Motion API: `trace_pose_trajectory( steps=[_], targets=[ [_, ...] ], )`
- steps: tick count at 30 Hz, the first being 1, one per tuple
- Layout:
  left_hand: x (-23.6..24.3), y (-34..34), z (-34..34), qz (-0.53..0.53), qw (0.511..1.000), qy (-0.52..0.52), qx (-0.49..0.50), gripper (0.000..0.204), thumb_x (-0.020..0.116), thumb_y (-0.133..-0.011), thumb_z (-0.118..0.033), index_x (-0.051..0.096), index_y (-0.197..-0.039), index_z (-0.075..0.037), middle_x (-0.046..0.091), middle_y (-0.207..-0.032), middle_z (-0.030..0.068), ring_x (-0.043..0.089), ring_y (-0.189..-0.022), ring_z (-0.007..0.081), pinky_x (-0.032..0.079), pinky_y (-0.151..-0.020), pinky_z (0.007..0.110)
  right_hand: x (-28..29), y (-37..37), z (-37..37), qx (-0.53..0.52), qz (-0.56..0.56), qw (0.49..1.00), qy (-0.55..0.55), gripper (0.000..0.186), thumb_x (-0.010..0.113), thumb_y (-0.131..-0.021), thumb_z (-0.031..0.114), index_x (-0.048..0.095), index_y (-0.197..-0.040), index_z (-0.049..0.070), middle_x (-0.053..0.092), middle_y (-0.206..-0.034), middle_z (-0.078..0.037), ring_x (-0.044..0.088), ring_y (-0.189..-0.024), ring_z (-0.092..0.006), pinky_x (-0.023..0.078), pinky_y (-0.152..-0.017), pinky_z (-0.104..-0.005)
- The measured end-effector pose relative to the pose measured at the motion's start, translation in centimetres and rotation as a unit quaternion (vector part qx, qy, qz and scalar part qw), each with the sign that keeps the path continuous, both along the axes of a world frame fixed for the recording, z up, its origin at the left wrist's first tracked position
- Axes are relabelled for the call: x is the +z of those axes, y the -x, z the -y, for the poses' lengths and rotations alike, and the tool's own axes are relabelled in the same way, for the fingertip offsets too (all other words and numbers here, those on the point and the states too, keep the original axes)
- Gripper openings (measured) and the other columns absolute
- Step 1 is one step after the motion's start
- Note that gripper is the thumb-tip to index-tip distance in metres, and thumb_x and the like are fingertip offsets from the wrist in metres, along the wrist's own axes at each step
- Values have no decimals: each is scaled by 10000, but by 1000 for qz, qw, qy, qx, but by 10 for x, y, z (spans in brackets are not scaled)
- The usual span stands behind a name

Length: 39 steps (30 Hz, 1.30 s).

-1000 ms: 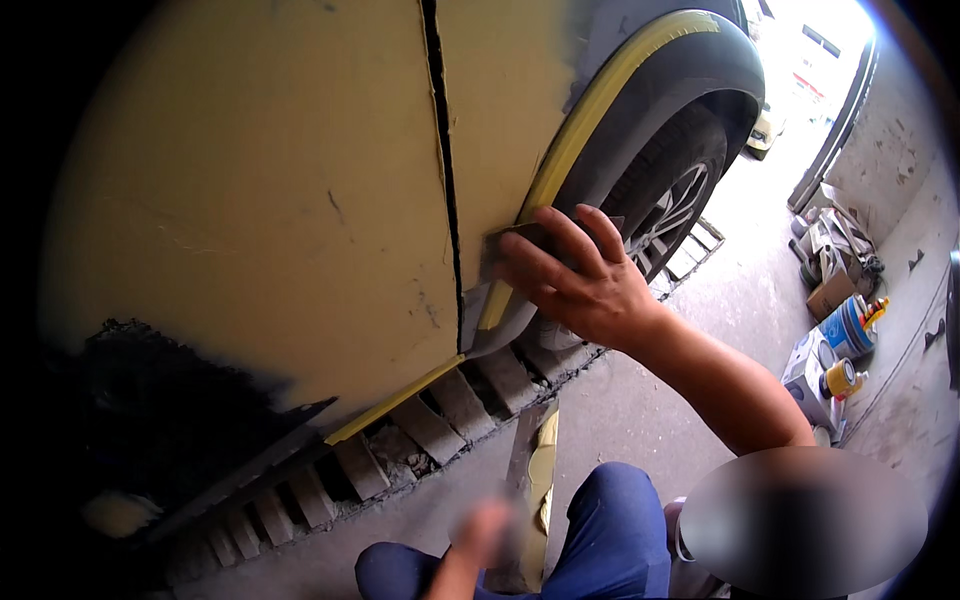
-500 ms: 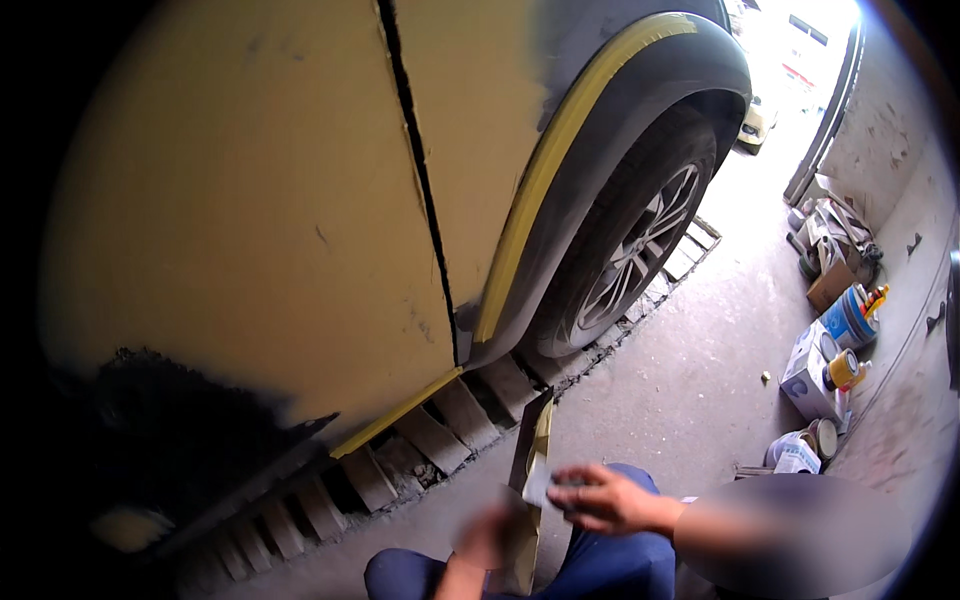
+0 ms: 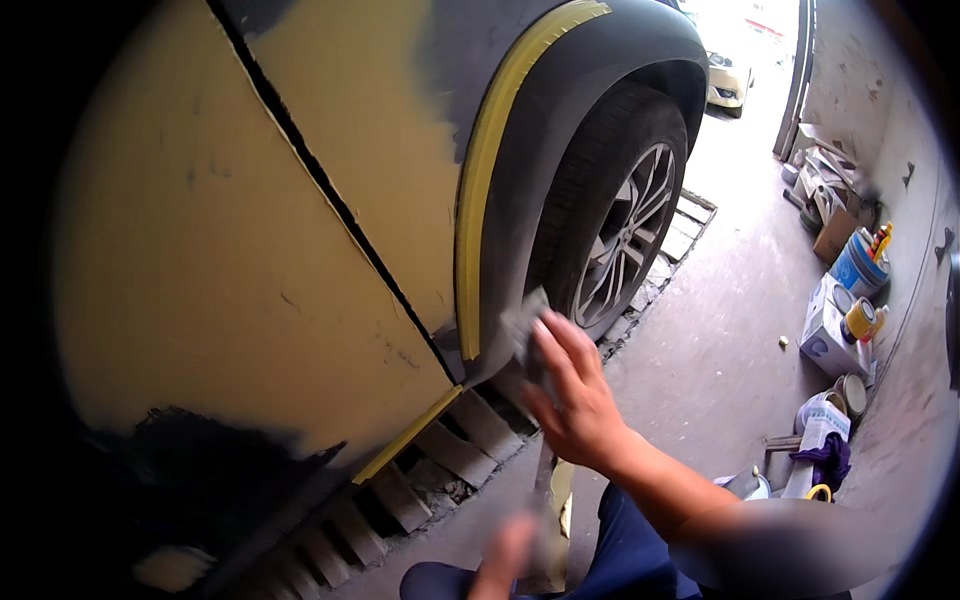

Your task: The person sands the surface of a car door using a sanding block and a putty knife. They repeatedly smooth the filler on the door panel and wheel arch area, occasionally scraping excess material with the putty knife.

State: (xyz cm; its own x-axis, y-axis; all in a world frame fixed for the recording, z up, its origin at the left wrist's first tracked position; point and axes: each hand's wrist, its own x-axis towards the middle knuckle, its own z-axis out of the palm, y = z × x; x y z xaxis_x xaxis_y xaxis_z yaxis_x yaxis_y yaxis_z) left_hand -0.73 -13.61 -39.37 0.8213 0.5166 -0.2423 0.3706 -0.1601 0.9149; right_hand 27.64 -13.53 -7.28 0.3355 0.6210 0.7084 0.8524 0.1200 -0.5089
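My right hand (image 3: 580, 405) is raised in front of the lower end of the dark wheel-arch trim (image 3: 500, 270). Its fingers are closed on a flat grey scraper (image 3: 532, 312), smeared by motion. Low in the picture, my blurred left hand (image 3: 505, 555) grips a long narrow board (image 3: 558, 510) with yellowish putty on it. To the left stands a car body panel (image 3: 230, 270) covered in dull yellow filler, crossed by a dark door gap (image 3: 320, 190). Yellow tape (image 3: 480, 180) runs along the arch trim, and more tape (image 3: 410, 435) follows the sill.
The car's wheel (image 3: 625, 230) stands beside slotted floor grating (image 3: 460, 455). Along the right wall are a blue bucket (image 3: 858, 265), a white box (image 3: 828, 330), several cans and a purple cloth (image 3: 825, 460). Another car (image 3: 728, 82) is outside the doorway.
My right hand has lifted the scraper off the board and moved it up toward the wheel arch. The left hand with the board has shifted slightly right and down. The view has turned somewhat.
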Motion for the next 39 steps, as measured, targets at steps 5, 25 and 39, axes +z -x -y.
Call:
trace_pose_trajectory(
  steps=[5, 25, 39],
  targets=[
    [5, 1, 0, 35, 987, 149, 39, 230, 505, -1001, -204, 651, -1103, -58, 641, -1022, 22, 576, -950, 164, 484, -874, 337, 79, 18, -76, -62, 16, 988, -142, 650, 651, -882, 131, 389, -1442, -68, 340, -1489, -319, 361, -1335, -475, 315, -1132, -499],
    [82, -25, 0, -7, 800, 554, 230, 284, 452, -1009, -54, 565, -1257, 28, 658, -1200, 183, 671, -1069, 295, 535, -957, 437, 50, 58, -107, -90, -39, 987, -127, 593, 677, -853, 128, 475, -1355, -114, 415, -1439, -327, 448, -1255, -464, 394, -1072, -482],
    [67, -23, 0, 28, 788, 580, 206, 294, 482, -990, -27, 575, -1262, 39, 664, -1198, 194, 676, -1068, 301, 547, -941, 432, -3, 74, -94, -61, -51, 995, -61, 566, 654, -885, 198, 499, -1350, -84, 443, -1441, -304, 464, -1285, -421, 438, -1027, -446]
  ],
)
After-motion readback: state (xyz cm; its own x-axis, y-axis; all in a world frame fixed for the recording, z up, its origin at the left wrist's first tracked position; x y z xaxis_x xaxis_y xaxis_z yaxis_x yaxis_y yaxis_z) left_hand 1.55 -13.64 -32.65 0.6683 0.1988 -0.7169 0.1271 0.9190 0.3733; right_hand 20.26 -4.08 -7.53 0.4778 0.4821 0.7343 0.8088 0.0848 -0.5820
